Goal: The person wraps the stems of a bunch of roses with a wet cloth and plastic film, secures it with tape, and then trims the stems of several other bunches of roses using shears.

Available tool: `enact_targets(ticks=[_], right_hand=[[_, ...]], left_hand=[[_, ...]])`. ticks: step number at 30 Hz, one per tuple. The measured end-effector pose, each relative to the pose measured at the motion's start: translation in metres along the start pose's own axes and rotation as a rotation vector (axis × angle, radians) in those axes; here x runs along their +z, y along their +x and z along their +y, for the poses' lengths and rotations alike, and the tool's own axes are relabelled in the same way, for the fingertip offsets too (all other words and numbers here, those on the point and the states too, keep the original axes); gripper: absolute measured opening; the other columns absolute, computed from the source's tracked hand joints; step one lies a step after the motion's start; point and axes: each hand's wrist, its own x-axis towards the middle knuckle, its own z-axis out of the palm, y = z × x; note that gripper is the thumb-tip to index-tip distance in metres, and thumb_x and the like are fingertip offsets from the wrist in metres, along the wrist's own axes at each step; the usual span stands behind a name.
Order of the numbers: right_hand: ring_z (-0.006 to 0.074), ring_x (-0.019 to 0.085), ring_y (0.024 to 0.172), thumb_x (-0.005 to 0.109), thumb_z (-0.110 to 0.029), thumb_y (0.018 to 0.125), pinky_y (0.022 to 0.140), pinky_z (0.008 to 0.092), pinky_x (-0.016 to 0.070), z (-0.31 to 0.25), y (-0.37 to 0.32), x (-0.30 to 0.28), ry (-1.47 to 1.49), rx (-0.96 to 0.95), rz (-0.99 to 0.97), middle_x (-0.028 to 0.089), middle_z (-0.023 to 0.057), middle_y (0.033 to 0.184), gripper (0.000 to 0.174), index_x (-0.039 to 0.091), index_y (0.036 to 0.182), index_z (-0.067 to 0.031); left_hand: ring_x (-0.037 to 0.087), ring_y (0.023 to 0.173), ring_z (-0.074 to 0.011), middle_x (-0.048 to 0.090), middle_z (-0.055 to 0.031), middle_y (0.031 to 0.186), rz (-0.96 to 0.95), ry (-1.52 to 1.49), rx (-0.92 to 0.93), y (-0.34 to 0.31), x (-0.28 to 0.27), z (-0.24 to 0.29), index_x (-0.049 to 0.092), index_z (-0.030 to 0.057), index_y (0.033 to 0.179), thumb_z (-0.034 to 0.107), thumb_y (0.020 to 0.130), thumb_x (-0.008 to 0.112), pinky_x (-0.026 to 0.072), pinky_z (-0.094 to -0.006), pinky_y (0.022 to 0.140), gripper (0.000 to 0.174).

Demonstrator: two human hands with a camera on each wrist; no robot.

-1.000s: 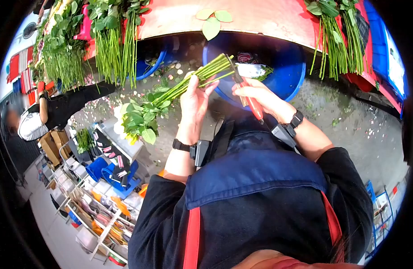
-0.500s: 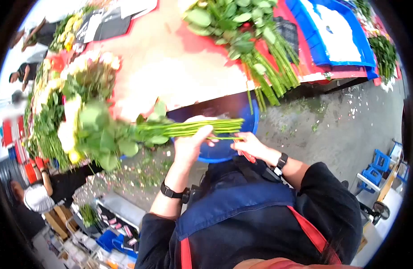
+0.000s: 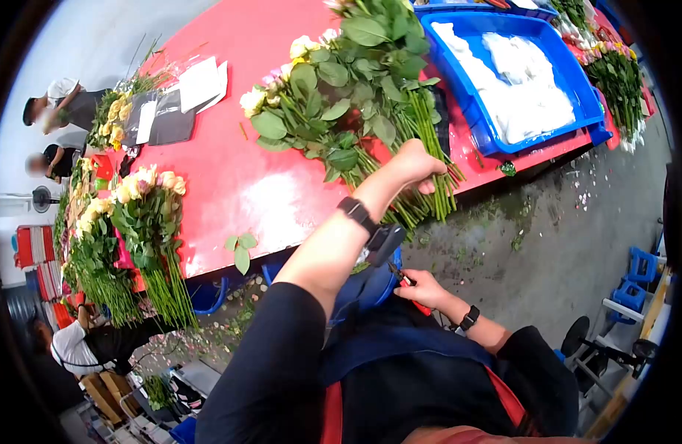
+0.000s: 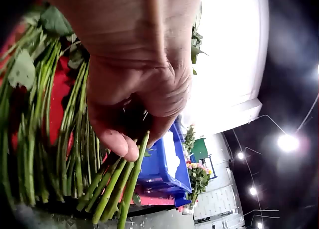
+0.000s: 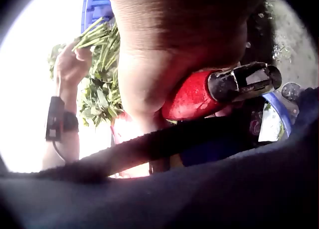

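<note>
My left hand [image 3: 417, 164] reaches over the table edge and grips a bunch of green flower stems [image 4: 115, 193] near their cut ends. In the left wrist view, its fingers curl round these stems, whose tips point down past the fingertips. The leaves of this bunch lie among a pile of leafy roses [image 3: 356, 89] on the table. Low in front of my body, my right hand [image 3: 432, 290] holds red-handled pruning shears [image 5: 192, 97], their blades toward the blue tub [image 3: 382, 285]. My left forearm partly hides that tub in the head view.
The red table [image 3: 223, 155] carries a blue tray [image 3: 470, 111] with white material at the right, and cream rose bunches [image 3: 145, 214] at the left. Three loose leaves [image 3: 242, 248] lie near its front edge. Other people stand at the far left. Petals litter the grey floor [image 3: 518, 244].
My left hand has carried the bunch from over the tub to the rose pile on the table. The right hand still holds the shears low. The head view has turned toward the table's right.
</note>
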Motion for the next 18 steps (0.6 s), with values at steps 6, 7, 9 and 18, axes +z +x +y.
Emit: enact_targets(ticks=[6,7,9,18], right_hand=[[0.0296,0.066,0.087,0.074,-0.031,0.073,0.082,0.0370,0.0493,-0.004,-0.002,-0.025,-0.104,0.037,0.031,0.066,0.0235,0.092,0.065,0.055,0.121,0.0078],[0.0289,0.065,0.087,0.074,-0.031,0.072,0.082,0.0360,0.0491,-0.004,-0.001,-0.027,-0.043,0.007,0.035,0.066,0.0229,0.093,0.066,0.053,0.122,0.0077],[0.0284,0.065,0.086,0.075,-0.030,0.072,0.081,0.0356,0.0491,-0.004,-0.001,-0.031,-0.065,-0.022,0.059,0.066,0.0216,0.092,0.067,0.053,0.123,0.0064],[0.0319,0.062,0.079,0.073,-0.031,0.072,0.076,0.0368,0.0486,-0.027,0.010,-0.036,-0.158,-0.006,-0.165,0.064,0.0200,0.088,0.056,0.057,0.115,0.0006]], left_hand=[[0.061,0.045,-0.0224,0.062,-0.0172,0.065,0.108,-0.042,-0.164,0.059,0.021,-0.008,0.055,-0.0159,0.091,0.005,0.081,0.069,0.0510,-0.0315,0.036,0.027],[0.062,0.046,-0.0230,0.063,-0.0179,0.067,0.122,-0.018,-0.154,0.055,0.021,-0.006,0.054,-0.0177,0.094,0.007,0.081,0.070,0.0513,-0.0315,0.037,0.032],[0.066,0.054,-0.0212,0.064,-0.0207,0.085,0.221,-0.042,-0.071,0.032,0.025,-0.004,0.048,-0.0169,0.111,0.014,0.081,0.073,0.0532,-0.0296,0.041,0.050],[0.058,0.063,-0.0132,0.065,-0.0075,0.076,0.942,0.019,-0.040,-0.055,-0.105,-0.071,0.064,-0.0070,0.091,0.026,0.072,0.081,0.0469,-0.0289,0.056,0.041]])
